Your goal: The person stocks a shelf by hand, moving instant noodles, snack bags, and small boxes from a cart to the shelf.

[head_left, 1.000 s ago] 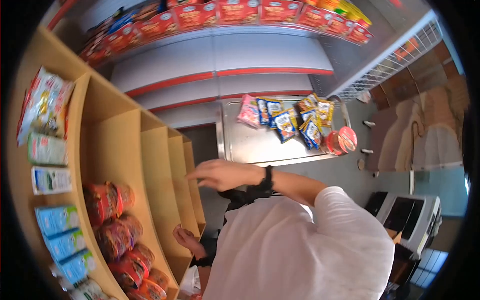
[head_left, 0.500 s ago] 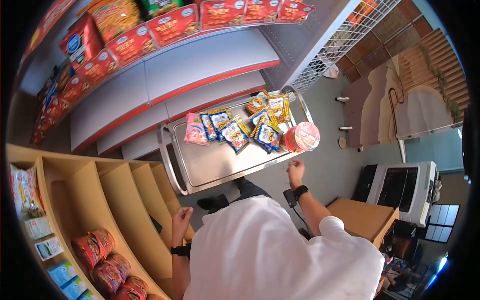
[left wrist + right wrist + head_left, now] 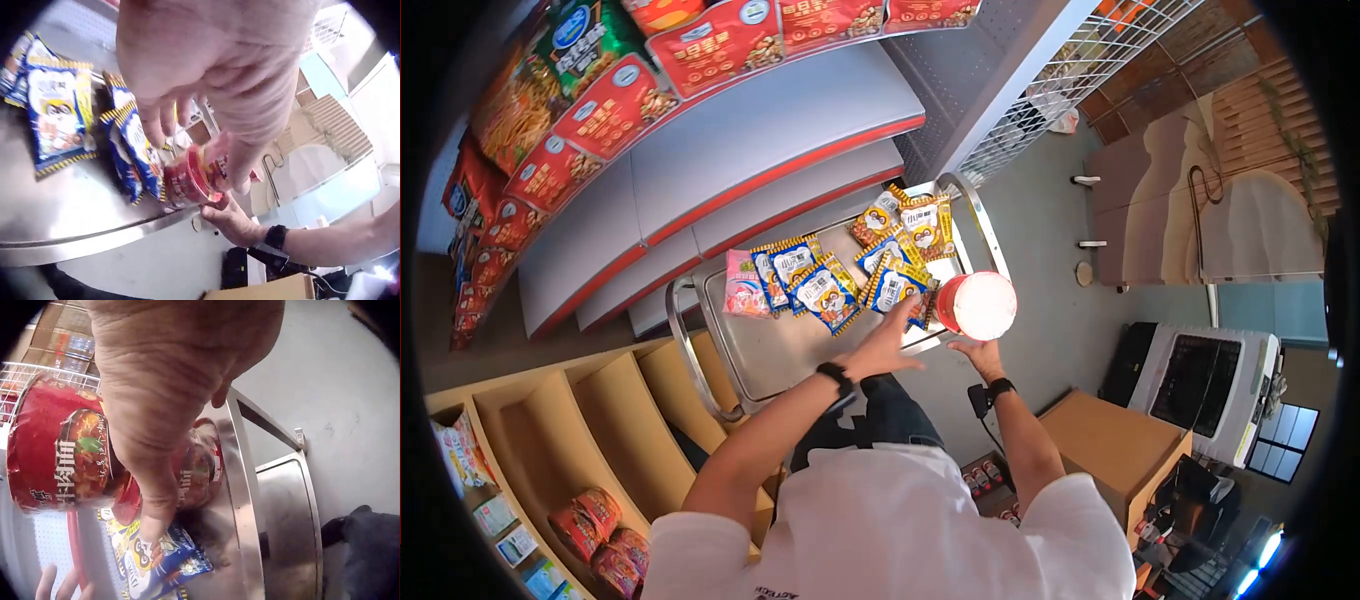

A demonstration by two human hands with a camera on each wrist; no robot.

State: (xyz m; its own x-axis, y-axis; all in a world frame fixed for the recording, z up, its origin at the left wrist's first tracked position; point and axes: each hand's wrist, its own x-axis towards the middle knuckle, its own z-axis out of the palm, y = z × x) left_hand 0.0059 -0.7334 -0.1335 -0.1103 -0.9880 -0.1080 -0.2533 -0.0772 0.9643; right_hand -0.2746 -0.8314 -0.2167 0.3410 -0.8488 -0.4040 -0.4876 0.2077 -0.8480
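Open at left hand (image 3: pixel 882 348), beside snack packets (image 3: pixel 827 296); touching red cup (image 3: pixel 982 306) at right with right hand (image 3: pixel 982 354), cannot tell grip.

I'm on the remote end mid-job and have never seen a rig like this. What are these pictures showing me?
There's no machine here: a person works with bare hands. The head camera looks down over both arms; each wrist camera looks past its own hand.

On the metal cart lie blue-and-yellow snack packets, with a pink packet at one end. Two red noodle tubs are at the other end.

The left hand is open, reaching in beside the tubs and holding nothing that I can see. The right hand is up against them, but its fingers are partly hidden, so I can't confirm a grip.
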